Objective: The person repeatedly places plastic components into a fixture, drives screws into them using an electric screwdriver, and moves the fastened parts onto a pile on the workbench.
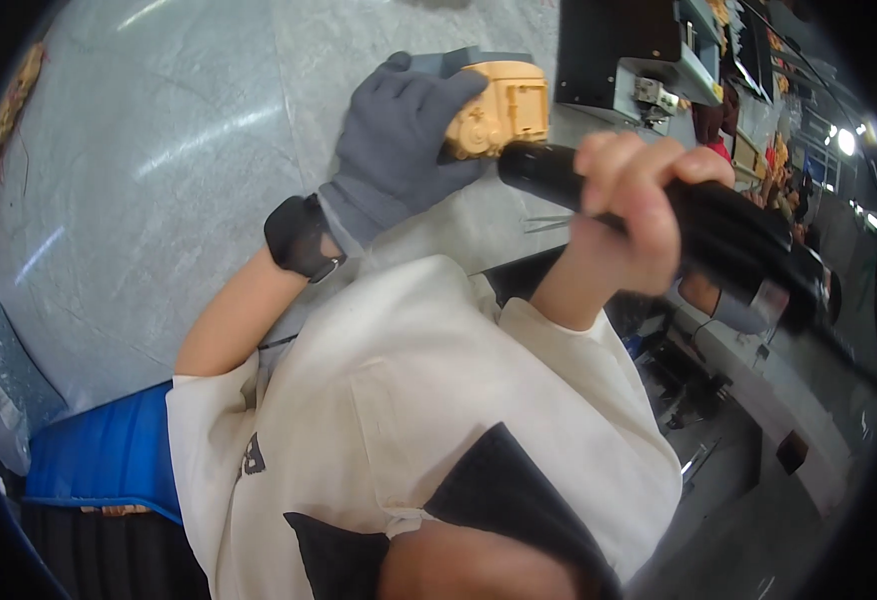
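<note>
My left hand (404, 140), in a grey glove, is closed around an orange-yellow moulded plastic part (514, 105) with round bosses and a rectangular recess. A dark grey piece (469, 57) shows behind the part, along its far edge. Bare and slightly blurred, my right hand (639, 205) wraps round a long black tool (739, 230) with a tube-shaped end. That tube end (539, 172) lies close to the lower right corner of the plastic part; whether they touch I cannot tell. A dark cord seems to trail from the tool's rear.
The grey metal worktop (189, 200) stretches out under my left arm. A black panel (614, 55) with a small metal fixture (654, 95) stands at the far right. A blue bin (109, 450) is at lower left. Cluttered shelves line the right, above a pale curved ledge (789, 400).
</note>
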Available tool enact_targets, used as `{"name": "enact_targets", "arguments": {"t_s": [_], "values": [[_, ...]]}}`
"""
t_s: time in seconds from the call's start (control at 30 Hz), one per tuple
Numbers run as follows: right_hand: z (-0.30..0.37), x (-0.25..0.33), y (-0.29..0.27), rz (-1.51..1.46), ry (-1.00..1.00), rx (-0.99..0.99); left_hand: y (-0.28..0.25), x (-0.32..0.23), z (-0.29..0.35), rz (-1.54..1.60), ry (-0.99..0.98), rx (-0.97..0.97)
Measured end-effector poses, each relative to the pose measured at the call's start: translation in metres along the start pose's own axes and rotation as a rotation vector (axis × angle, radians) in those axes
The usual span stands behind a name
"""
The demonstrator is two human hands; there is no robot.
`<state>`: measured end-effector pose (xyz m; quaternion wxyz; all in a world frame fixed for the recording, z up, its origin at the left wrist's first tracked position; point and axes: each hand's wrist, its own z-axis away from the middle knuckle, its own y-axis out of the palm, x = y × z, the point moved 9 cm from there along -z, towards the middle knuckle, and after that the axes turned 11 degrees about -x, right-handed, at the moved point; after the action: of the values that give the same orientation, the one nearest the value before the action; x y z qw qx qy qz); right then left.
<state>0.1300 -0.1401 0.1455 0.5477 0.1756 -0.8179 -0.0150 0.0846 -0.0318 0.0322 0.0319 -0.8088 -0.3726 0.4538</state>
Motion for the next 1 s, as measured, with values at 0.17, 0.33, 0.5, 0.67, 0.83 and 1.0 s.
{"name": "enact_targets", "arguments": {"t_s": [0.17,0.33,0.5,0.67,0.83,1.0], "values": [[-0.056,0.077,-0.130,0.085,-0.273,-0.272,-0.003,0.004,-0.002,-0.053,-0.044,0.112],[-0.106,0.034,-0.159,0.328,-0.257,-0.472,-0.008,0.003,-0.005,0.016,-0.060,0.102],[-0.070,0.021,-0.173,0.176,-0.079,-0.575,-0.008,0.008,-0.005,-0.004,-0.105,0.101],[-0.023,0.044,-0.090,-0.035,-0.089,-0.281,-0.005,0.006,-0.009,-0.005,-0.115,0.111],[-0.044,0.023,-0.016,-0.029,-0.054,-0.157,-0.004,0.003,-0.008,0.027,-0.075,0.087],[-0.062,0.006,0.017,-0.083,-0.110,0.019,-0.011,0.003,-0.007,0.028,-0.087,0.036]]}}
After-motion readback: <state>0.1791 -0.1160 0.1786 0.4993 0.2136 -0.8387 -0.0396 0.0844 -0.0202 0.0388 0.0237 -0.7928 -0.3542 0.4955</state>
